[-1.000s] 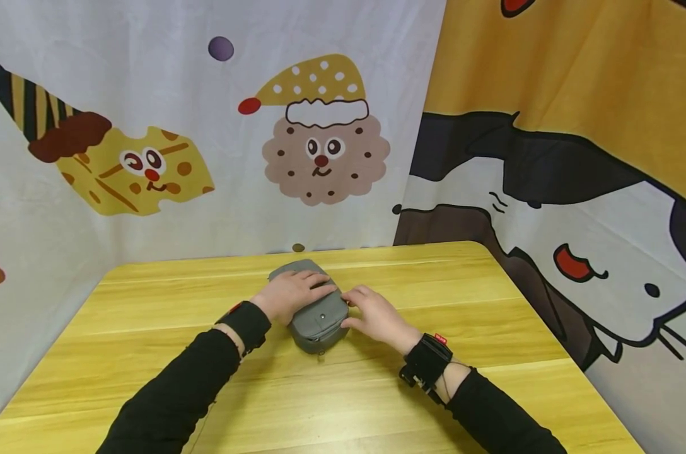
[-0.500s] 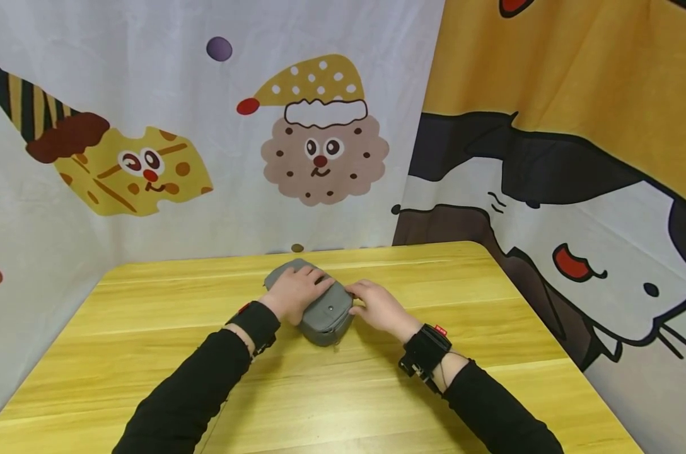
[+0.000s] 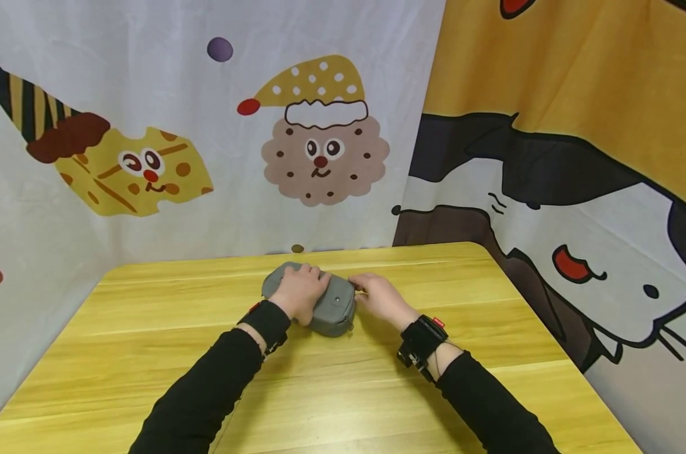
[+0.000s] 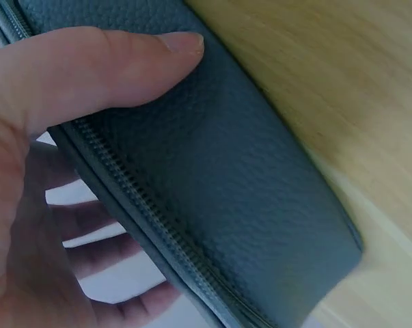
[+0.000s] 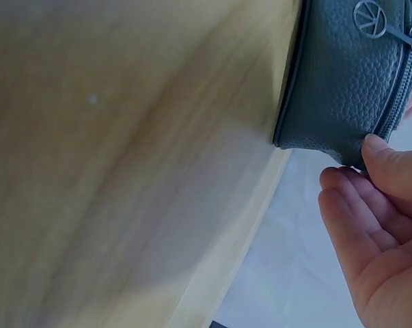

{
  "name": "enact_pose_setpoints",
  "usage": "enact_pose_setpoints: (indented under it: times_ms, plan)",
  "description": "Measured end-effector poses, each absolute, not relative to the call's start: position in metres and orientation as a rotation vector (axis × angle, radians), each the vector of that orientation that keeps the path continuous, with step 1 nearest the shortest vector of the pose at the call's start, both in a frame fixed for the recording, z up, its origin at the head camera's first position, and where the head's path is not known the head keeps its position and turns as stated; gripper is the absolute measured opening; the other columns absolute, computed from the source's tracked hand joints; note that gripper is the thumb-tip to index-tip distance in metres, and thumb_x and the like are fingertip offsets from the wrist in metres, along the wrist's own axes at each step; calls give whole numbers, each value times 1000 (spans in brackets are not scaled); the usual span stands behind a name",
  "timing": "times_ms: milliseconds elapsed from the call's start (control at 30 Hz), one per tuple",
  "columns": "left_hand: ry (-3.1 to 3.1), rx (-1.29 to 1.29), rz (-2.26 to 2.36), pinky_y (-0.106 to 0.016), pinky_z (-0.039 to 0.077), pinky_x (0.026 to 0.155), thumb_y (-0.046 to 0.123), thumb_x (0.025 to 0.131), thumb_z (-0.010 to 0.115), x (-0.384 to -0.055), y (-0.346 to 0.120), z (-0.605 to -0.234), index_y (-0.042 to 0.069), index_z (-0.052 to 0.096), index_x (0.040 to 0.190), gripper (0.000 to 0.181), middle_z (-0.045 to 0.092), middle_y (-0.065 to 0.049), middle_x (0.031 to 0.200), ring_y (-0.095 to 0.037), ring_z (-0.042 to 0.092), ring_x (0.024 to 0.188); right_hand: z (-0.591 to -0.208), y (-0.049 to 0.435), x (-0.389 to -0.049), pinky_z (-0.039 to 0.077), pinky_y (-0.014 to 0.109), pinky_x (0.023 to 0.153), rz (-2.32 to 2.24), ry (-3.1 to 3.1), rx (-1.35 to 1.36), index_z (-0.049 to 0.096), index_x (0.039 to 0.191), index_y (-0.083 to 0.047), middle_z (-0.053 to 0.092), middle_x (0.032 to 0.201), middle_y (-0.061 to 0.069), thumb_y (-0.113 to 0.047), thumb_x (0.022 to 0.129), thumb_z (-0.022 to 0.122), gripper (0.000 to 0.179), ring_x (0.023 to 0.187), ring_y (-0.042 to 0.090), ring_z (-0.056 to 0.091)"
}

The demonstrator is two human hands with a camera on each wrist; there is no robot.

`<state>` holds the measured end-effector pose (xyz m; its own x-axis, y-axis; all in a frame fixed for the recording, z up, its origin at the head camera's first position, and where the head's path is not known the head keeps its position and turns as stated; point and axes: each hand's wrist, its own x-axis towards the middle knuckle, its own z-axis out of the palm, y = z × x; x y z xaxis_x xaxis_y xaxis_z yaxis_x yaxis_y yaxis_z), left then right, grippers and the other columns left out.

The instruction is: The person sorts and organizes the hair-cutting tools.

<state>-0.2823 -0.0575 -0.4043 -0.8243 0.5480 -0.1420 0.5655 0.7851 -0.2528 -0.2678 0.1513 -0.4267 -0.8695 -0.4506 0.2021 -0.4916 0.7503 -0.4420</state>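
A grey zippered pouch (image 3: 336,308) of pebbled, leather-like material lies on the table. My left hand (image 3: 300,291) grips it across the middle. In the left wrist view its thumb (image 4: 144,65) lies along the pouch's side, below the zip (image 4: 137,184), with the other fingers over the top. At the pouch's right end is my right hand (image 3: 384,301). The right wrist view has its thumb and fingertips pinching the corner at the zip's edge; whether a second pull is between them is hidden. A round metal zip pull (image 5: 371,19) hangs on the end face.
The pouch rests toward the back of a wooden table (image 3: 320,403), whose far edge is close behind it. Beyond stand a white cartoon-printed curtain (image 3: 178,94) and, on the right, a yellow, black and white one (image 3: 547,75).
The pouch has turned, its near end swinging to the right and slightly away from me. My left hand has moved right with it, and my right hand has shifted slightly right and farther off.
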Motion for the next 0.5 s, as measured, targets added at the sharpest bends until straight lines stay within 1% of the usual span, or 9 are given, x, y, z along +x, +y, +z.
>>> enact_pose_setpoints:
  times_ms: [133,333,500]
  plan:
    - [2919,830,-424,-61,46,86,40,67,85,-281,-53,-403,13,40,152,100,51,-17,136,-37,46,122,-427,150,-272,54,38,88,740,-2870,762,63,129,1,66,118,16,3,90,69,39,104,28,64]
    - [2917,674,-416,-63,49,80,41,67,85,-278,-44,-402,11,40,151,100,51,-19,134,-40,47,119,-429,148,-281,53,41,90,776,-2861,768,60,132,3,66,119,18,10,91,63,42,107,31,64]
    - [2909,523,-439,-66,49,79,44,68,85,-280,-32,-404,10,36,153,104,48,-21,140,-43,45,122,-430,147,-288,51,42,95,809,-2848,747,58,135,4,64,124,20,10,94,56,41,114,32,62]
